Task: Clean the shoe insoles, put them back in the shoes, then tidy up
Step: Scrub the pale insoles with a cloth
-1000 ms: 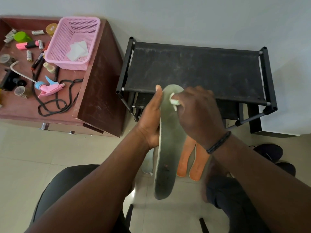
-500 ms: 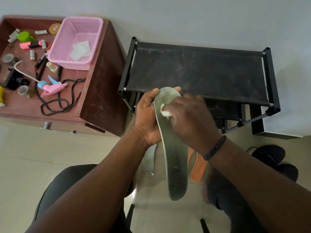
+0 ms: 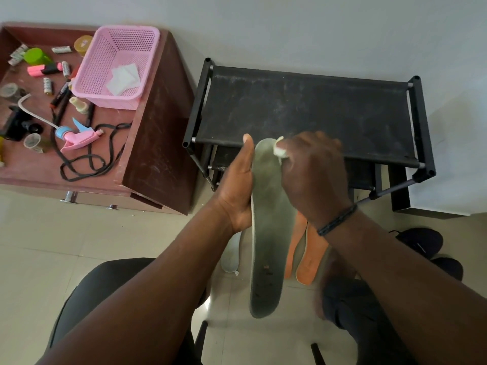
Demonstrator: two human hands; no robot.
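A long grey-green insole [image 3: 266, 233] is held upright in the middle of the view. My left hand [image 3: 238, 188] grips its left edge, thumb along the top. My right hand [image 3: 313, 175] is closed on a small white wipe [image 3: 279, 151] pressed against the insole's upper right edge. Two orange insoles [image 3: 307, 255] lie on the floor behind it, and a pale insole [image 3: 232, 256] lies to their left. Dark shoes [image 3: 421, 242] sit on the floor at the right.
A black shoe rack [image 3: 311, 111] stands against the wall. On the brown cabinet [image 3: 155, 154] at left are a pink basket [image 3: 116, 67] with white wipes, a pink spray head [image 3: 76, 138], a black cord, markers and small bottles. My knees frame the tiled floor below.
My right hand has slid the wipe from the insole's upper middle up toward its top right edge. My left thumb has straightened along the top, and the insole stands more upright.
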